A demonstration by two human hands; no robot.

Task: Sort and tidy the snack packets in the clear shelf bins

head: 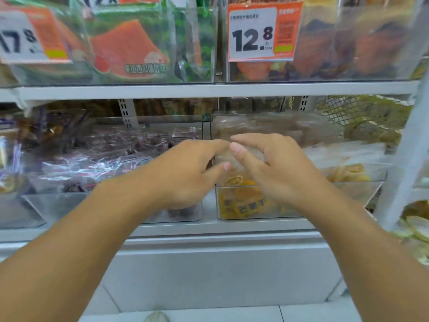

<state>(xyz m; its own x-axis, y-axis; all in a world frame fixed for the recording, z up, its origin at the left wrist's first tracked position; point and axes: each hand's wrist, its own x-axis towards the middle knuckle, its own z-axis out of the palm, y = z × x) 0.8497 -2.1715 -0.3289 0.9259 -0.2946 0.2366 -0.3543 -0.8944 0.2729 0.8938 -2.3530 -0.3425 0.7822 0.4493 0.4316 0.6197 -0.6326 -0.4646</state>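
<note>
1. Between the two lower bins, both hands meet, fingertips nearly touching. Left hand (185,173) and right hand (276,166) each have a half-open grip, fingers bent a bit, & hold nothing I can see.
2. Why there? My guess: they hover over the wall between the bins, ready to move packets to the right side.
3. Under the right grip sits the clear bin (255,214) w/ yellow packets (246,205), smooth & shiny, flat & small.
4. Left of the left grip lie dark purple packets (111,159), crinkly plastic, piled loose in their own bin.
5. Above both grips, the upper shelf (209,90) holds bins w/ a watermelon-print bag (130,49) & a price tag (260,31).
6. Bin walls look hard & see-through; the picture is blurry.
</note>
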